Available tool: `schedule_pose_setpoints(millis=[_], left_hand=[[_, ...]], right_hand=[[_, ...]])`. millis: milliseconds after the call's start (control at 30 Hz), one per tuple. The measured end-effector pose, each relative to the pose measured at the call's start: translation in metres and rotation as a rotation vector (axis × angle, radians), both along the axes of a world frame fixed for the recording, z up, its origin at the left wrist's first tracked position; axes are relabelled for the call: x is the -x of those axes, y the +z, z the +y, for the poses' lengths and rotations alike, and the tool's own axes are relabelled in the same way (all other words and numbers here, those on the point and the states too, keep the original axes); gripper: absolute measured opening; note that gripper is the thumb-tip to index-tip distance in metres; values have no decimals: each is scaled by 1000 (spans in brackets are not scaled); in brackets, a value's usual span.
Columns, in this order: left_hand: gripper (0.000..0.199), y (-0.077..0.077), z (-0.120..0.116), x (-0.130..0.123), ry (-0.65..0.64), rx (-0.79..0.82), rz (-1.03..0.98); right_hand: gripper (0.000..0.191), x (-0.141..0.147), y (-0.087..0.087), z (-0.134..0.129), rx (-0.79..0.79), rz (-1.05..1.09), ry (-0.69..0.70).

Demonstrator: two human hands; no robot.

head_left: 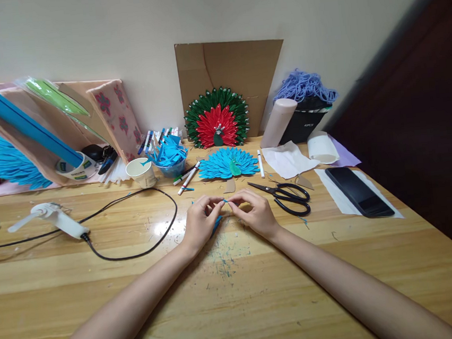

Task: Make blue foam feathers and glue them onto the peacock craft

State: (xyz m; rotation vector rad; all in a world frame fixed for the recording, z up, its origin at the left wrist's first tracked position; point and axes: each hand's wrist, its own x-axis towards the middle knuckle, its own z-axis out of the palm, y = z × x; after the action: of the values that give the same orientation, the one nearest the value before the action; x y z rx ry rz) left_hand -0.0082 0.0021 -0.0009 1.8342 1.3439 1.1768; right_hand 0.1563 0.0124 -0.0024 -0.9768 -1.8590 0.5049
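Observation:
Over the middle of the wooden table, my left hand (pixel 203 218) and my right hand (pixel 254 210) meet fingertip to fingertip. Both pinch one small blue strip (pixel 225 201), mostly hidden by the fingers; its material is too small to tell. Another blue piece (pixel 216 225) lies on the table beside my left hand. Just beyond the hands sits a fan of blue petals with a green bird shape (pixel 234 167). Black-handled scissors (pixel 292 196) lie partly spread to the right of my right hand.
A glue gun (pixel 61 220) with a looping black cord (pixel 176 211) lies at left. Behind stand a paper cup (pixel 140 172), a bowl of blue pieces (pixel 171 161), markers (pixel 189 178) and a red-green peacock (pixel 216 122) against cardboard (pixel 236 67). A phone (pixel 358 191) rests at right.

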Motion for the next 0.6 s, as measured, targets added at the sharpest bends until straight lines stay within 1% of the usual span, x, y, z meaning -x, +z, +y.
schedule_pose_setpoints(millis=[167,433,600], left_hand=[[17,3,-1,0,-10,-57,29],[14,3,-2,-1,-23,-62,78],[9,4,-4,-2,-35,-98,98]], right_hand=[[6,0,1,0,29,13,20],[2,0,1,0,31,12,19],[4,0,1,0,48,-17,33]])
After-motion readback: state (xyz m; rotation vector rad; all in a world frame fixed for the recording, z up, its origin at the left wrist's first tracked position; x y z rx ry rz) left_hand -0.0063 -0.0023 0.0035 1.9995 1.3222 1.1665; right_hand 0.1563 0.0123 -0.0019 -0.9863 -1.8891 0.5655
